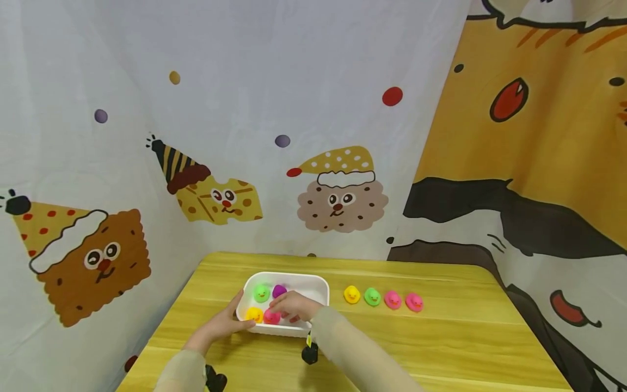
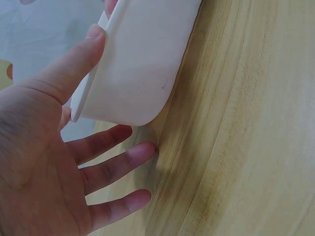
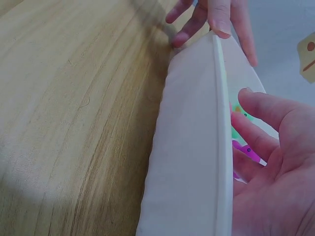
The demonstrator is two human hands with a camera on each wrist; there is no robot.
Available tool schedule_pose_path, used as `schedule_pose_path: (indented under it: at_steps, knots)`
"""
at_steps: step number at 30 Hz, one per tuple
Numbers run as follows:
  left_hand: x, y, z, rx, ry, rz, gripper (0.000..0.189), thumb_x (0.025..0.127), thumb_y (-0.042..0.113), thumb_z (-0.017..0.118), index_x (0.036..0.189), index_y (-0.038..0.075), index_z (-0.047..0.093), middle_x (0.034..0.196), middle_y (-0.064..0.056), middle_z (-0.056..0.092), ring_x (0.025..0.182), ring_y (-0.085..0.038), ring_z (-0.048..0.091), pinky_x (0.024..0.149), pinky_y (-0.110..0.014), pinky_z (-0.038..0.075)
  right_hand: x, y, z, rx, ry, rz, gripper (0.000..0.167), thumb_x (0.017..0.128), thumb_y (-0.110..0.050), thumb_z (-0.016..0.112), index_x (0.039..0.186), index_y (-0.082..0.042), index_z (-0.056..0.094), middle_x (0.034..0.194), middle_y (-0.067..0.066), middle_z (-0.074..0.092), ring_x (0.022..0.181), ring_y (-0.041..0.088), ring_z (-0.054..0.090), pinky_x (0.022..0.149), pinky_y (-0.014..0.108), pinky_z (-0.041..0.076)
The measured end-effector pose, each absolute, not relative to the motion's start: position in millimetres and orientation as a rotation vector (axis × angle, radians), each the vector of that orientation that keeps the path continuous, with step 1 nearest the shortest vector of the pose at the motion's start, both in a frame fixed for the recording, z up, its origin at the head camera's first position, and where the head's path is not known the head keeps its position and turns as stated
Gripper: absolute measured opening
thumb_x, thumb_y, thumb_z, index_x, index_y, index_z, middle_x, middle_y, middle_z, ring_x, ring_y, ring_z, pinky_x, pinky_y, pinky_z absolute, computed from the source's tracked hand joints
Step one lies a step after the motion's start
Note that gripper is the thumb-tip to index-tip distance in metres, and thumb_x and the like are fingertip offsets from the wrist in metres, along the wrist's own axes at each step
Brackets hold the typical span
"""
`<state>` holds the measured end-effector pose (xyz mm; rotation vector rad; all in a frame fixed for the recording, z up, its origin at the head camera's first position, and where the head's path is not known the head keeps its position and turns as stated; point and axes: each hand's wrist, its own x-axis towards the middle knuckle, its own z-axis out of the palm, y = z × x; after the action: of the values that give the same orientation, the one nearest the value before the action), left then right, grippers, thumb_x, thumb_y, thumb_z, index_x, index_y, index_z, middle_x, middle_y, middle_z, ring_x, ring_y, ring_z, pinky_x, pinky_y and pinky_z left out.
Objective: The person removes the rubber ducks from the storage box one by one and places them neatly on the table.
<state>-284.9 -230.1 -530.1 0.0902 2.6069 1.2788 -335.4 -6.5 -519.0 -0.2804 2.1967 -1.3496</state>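
A white plastic tray point(image 1: 279, 329) stands on the table with small toy ducks inside: green point(image 1: 262, 293), purple point(image 1: 279, 291), yellow point(image 1: 254, 314) and pink point(image 1: 271, 317). My left hand point(image 1: 222, 325) holds the tray's near left corner, thumb on the rim and index finger along the left end. The remaining fingers spread beside the wall in the left wrist view. Over the tray's inside reaches my right hand point(image 1: 299, 306), its fingertips close to the pink and purple ducks. Thumb and index finger stand apart in the right wrist view, with no duck between them; whether they touch one is unclear.
To the right of the tray, a row of ducks lies on the wooden table point(image 1: 441, 348): yellow point(image 1: 351, 294), green point(image 1: 372, 296) and two pink ones point(image 1: 393, 299). A printed cloth point(image 1: 235, 109) hangs behind the table's far edge.
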Motion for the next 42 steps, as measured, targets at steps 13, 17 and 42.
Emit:
schedule_pose_path:
  at_steps: [13,17,42]
  knots:
    - [-284.3,-228.7,-529.5,0.086,2.596,1.29,0.104,0.083,0.033,0.077,0.155,0.005,0.008,0.151,-0.035,0.02,0.131,-0.056,0.03,0.1,-0.071,0.026,-335.0,-13.8,-525.7,-0.249,2.288,-1.315,0.019,0.084,-0.02,0.076,0.102,-0.013,0.076,0.067,-0.002,0.051,0.056,0.012,0.036,0.05,0.025,0.032]
    - [-284.5,-229.8,-531.1,0.071,2.602,1.28,0.104,0.083,0.033,0.077,0.155,0.005,0.008,0.151,-0.035,0.021,0.13,-0.056,0.031,0.101,-0.071,0.027,-336.8,-18.4,-530.6,-0.234,2.324,-1.296,0.017,0.083,-0.021,0.078,0.098,-0.014,0.076,0.066,-0.006,0.052,0.051,0.011,0.032,0.048,0.024,0.028]
    - [-282.9,-228.7,-527.8,0.086,2.589,1.302,0.104,0.083,0.032,0.077,0.155,0.003,0.007,0.151,-0.036,0.02,0.13,-0.055,0.031,0.101,-0.07,0.026,-334.7,-19.6,-534.6,-0.365,2.466,-1.331,0.014,0.076,-0.012,0.083,0.089,-0.009,0.078,0.076,-0.005,0.065,0.064,0.009,0.048,0.055,0.019,0.04]
